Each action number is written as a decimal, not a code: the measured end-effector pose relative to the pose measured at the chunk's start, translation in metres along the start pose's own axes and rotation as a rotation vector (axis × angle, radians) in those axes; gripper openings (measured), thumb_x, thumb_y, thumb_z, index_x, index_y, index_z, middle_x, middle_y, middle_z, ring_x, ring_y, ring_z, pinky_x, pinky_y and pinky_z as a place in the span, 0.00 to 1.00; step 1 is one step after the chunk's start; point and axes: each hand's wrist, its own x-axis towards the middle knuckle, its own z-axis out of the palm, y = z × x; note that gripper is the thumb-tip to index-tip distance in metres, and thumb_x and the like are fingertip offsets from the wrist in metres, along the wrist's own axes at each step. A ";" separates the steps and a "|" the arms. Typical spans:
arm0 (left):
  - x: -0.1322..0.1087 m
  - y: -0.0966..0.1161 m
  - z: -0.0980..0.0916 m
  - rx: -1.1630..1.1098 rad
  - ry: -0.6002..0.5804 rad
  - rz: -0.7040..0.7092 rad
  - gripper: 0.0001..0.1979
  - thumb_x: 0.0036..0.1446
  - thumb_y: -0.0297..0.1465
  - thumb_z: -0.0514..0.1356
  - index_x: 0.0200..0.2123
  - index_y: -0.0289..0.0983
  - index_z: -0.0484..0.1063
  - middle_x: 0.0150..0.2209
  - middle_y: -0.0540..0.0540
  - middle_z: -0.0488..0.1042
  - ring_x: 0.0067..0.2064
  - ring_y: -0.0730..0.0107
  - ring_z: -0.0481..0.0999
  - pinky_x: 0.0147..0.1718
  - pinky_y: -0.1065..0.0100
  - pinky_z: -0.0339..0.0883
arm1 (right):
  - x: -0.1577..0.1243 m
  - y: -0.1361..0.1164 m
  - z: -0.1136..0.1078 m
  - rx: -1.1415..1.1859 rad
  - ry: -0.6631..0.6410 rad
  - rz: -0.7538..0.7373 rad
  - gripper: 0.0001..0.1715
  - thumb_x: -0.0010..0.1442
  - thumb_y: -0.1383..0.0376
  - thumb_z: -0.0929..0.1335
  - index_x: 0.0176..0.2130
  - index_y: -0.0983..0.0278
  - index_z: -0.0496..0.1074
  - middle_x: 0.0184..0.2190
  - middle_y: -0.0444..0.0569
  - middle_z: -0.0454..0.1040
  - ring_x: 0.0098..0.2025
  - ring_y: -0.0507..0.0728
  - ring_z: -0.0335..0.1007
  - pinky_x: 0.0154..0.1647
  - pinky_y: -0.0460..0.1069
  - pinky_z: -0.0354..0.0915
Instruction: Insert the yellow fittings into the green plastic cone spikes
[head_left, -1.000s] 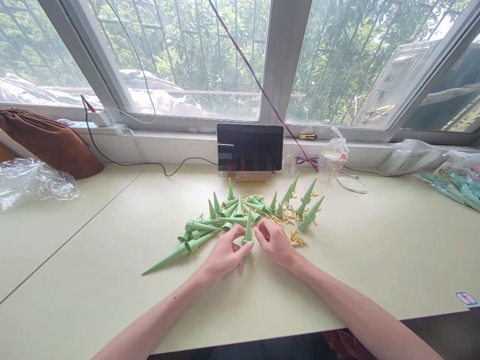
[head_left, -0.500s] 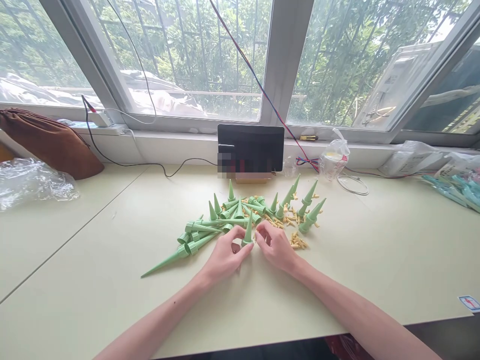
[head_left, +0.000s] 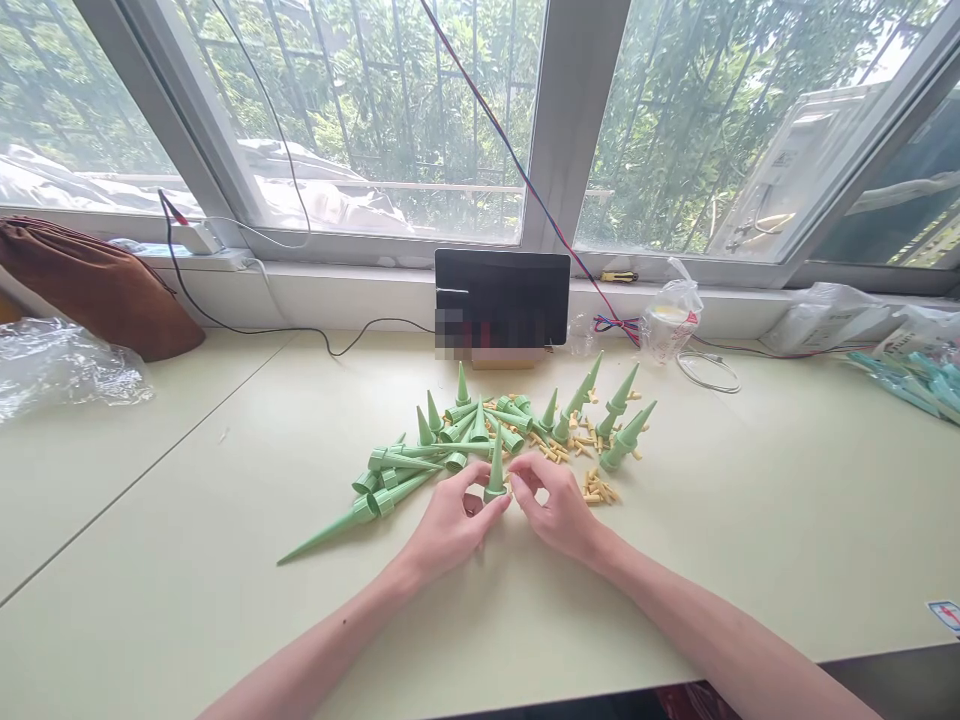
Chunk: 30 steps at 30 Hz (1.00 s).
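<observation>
My left hand point(head_left: 459, 515) is closed around the base of a green plant watering spike point(head_left: 496, 468), which stands upright with its tip up. Close on its right side, my right hand point(head_left: 553, 505) is pinched on a small yellow valve point(head_left: 510, 480), mostly hidden by the fingertips and near the spike's collar. Several loose green spikes point(head_left: 409, 462) lie in a heap just beyond and left of my hands. Small yellow valves point(head_left: 598, 488) are scattered to the right. Farther right, several spikes point(head_left: 628, 437) with yellow valves in their sides are standing or leaning.
A dark-screened tablet point(head_left: 502, 295) stands at the back, its black cable point(head_left: 292, 328) running left. A bagged cup point(head_left: 671, 320) and a coiled white cable point(head_left: 709, 372) are at the back right. A brown pouch point(head_left: 112, 290) and clear plastic point(head_left: 67, 370) occupy the left.
The view has shifted slightly. Both hands keep almost the same pose at the upright spike, with the right fingertips still beside its collar.
</observation>
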 end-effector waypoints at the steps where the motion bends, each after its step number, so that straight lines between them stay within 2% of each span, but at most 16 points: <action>1: 0.000 0.000 0.000 0.001 0.000 -0.002 0.17 0.60 0.45 0.59 0.41 0.38 0.66 0.21 0.56 0.63 0.18 0.73 0.68 0.15 0.74 0.56 | 0.000 0.000 0.000 -0.005 0.006 -0.005 0.07 0.65 0.66 0.62 0.39 0.63 0.69 0.32 0.47 0.75 0.29 0.52 0.70 0.31 0.47 0.69; 10: 0.001 -0.002 -0.001 0.002 0.012 -0.019 0.18 0.60 0.47 0.59 0.40 0.39 0.64 0.24 0.55 0.63 0.19 0.75 0.65 0.16 0.73 0.55 | -0.001 -0.003 -0.001 -0.016 0.034 -0.064 0.08 0.65 0.67 0.63 0.40 0.63 0.71 0.31 0.47 0.75 0.28 0.51 0.71 0.29 0.46 0.69; 16: 0.000 -0.002 0.001 -0.023 0.012 -0.043 0.18 0.59 0.48 0.60 0.39 0.39 0.63 0.20 0.57 0.59 0.18 0.75 0.64 0.15 0.74 0.56 | -0.003 -0.003 0.000 -0.035 0.048 -0.083 0.08 0.66 0.66 0.62 0.41 0.62 0.71 0.31 0.47 0.75 0.30 0.52 0.72 0.31 0.47 0.70; 30: -0.001 -0.002 0.003 0.018 -0.016 -0.024 0.17 0.60 0.45 0.60 0.37 0.38 0.63 0.22 0.56 0.60 0.19 0.77 0.61 0.16 0.74 0.51 | -0.004 -0.004 -0.001 0.006 0.049 -0.090 0.09 0.68 0.66 0.62 0.43 0.62 0.71 0.34 0.49 0.76 0.31 0.53 0.72 0.33 0.48 0.71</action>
